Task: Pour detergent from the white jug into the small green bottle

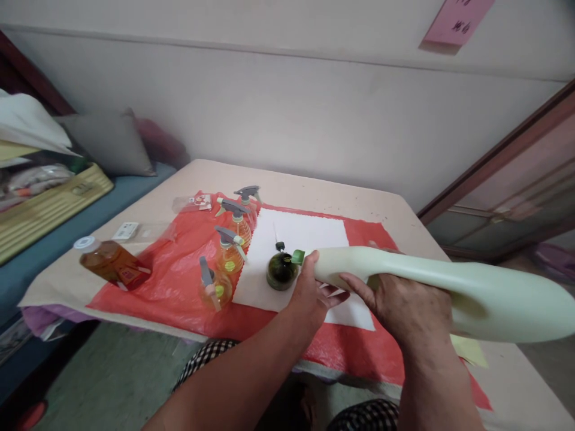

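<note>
A long pale green jug, shaped like a watering can, lies tilted almost level, its narrow end toward the left. My right hand is closed around its handle. Under the narrow end, my left hand supports it, thumb up against the side and other fingers stretched below. Just left of that hand, a round dark green glass bottle sits on a white sheet. A small green piece shows between the jug's tip and the bottle; whether they touch I cannot tell. Behind the bottle is a small black piece with a thin stem.
Several clear spray bottles with grey triggers, one in front, stand left on a red plastic sheet. A large amber bottle with a white cap leans farther left. A small white box lies behind it. The wall borders the table's back.
</note>
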Action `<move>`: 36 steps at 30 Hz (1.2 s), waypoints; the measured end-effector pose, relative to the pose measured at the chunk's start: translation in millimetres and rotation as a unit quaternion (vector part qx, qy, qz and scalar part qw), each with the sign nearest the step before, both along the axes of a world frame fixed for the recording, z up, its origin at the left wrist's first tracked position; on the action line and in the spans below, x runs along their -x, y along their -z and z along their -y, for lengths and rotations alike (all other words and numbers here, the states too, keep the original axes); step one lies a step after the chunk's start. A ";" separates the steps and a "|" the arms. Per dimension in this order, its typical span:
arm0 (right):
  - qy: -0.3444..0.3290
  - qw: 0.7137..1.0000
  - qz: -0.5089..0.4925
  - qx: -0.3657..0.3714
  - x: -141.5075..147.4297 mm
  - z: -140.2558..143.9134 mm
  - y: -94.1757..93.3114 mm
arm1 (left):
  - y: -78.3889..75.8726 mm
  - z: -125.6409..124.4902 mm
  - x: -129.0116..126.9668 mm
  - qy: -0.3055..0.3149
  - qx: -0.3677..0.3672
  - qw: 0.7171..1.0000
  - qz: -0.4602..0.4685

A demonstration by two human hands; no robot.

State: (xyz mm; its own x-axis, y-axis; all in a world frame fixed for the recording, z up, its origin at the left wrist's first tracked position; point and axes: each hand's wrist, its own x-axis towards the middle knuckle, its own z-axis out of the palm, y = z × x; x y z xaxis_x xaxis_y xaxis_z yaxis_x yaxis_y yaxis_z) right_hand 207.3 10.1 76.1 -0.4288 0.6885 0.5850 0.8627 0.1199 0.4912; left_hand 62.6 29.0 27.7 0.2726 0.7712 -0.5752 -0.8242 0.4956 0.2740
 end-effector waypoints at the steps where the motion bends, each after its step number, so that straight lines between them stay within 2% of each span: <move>1: -0.005 1.000 0.003 -0.007 -0.3 0.0 0.1 | 0.1 0.0 -0.1 0.000 -0.001 1.000 0.000; 14: -0.019 0.999 0.017 -0.018 3.1 0.8 -3.2 | -3.3 1.6 1.4 0.004 -0.001 1.000 0.001; 27: 0.048 0.997 -0.025 0.063 0.6 2.0 -0.1 | -3.3 0.4 0.9 0.000 0.006 1.000 -0.006; 36: 0.048 0.995 -0.036 0.084 -4.1 -1.9 4.4 | -0.4 1.3 0.9 0.003 -0.013 1.000 -0.001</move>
